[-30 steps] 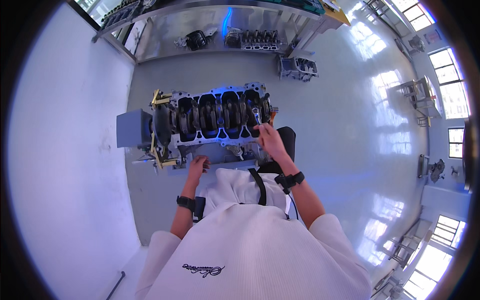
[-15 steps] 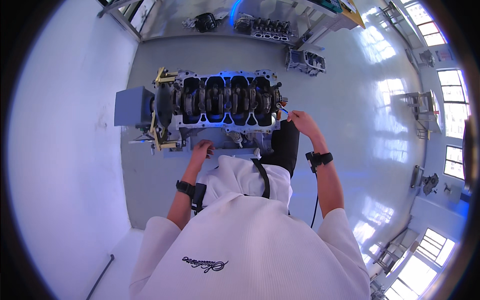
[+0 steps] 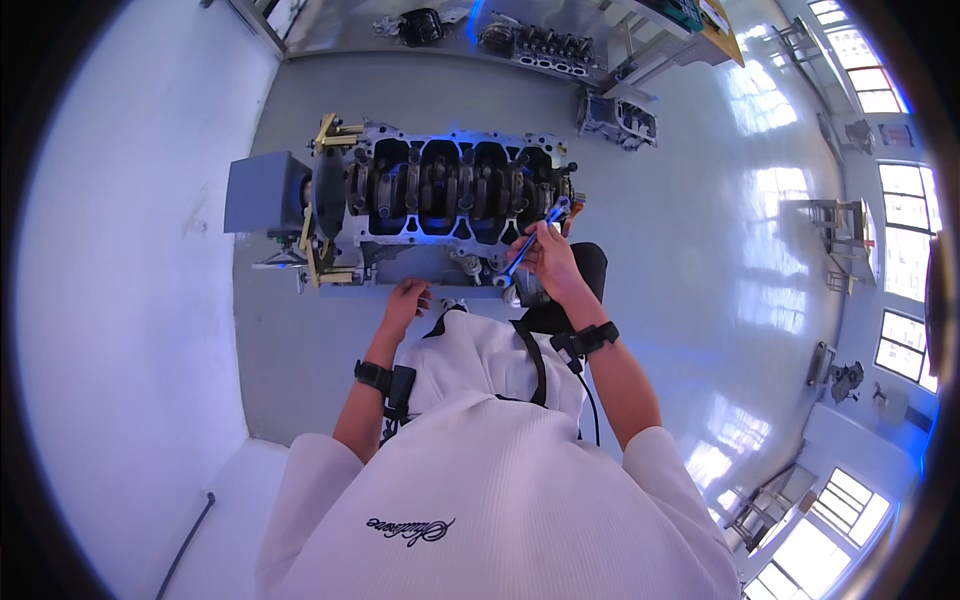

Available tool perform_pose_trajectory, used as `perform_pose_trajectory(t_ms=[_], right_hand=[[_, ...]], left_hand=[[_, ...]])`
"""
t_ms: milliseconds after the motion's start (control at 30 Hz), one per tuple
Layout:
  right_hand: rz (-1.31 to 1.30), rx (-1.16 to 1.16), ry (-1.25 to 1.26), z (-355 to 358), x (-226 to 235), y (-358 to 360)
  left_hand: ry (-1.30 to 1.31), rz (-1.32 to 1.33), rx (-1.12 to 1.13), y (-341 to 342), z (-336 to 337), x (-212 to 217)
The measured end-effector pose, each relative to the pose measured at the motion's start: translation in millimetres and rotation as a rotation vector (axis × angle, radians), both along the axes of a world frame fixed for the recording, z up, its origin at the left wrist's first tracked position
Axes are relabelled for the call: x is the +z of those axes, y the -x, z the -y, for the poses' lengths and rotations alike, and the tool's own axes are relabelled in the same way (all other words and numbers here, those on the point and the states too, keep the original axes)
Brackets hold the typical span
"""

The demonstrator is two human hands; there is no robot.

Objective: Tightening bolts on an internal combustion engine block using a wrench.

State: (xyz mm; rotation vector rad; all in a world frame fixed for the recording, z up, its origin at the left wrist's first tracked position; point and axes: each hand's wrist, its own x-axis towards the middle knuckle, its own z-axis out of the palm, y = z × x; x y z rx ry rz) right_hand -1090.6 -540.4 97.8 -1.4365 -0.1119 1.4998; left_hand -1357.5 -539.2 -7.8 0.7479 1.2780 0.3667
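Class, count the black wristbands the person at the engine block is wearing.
2: one wristband on the left forearm, one wristband on the right, whose hand holds a blue tool.

wrench (image 3: 532, 243) tip too small to tell, bench parts (image 3: 545, 45) perhaps cut off at top edge

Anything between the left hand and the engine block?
Nothing visible. The left hand already rests on the near edge of the engine block. The right hand holds a blue tool at the block's right end.
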Motion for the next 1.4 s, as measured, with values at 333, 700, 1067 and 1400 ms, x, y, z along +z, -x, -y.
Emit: perform_pose_trajectory(t_ms=[333, 700, 1067, 1400], right_hand=[[1.009, 0.463, 0.107, 30, 3, -72], [0.972, 0.832, 0.271, 2, 25, -106], [-0.224, -0.069, -0.001, 0, -9, -12], [0.842, 0.627, 0.062, 17, 2, -92]], left_hand=[[0.028, 0.032, -0.047, -4, 0, -6], [0.062, 0.064, 0.003, 2, -3, -16], [-0.001, 0.052, 0.076, 4, 11, -15], [-0.033, -0.013, 0.138, -8, 12, 17]])
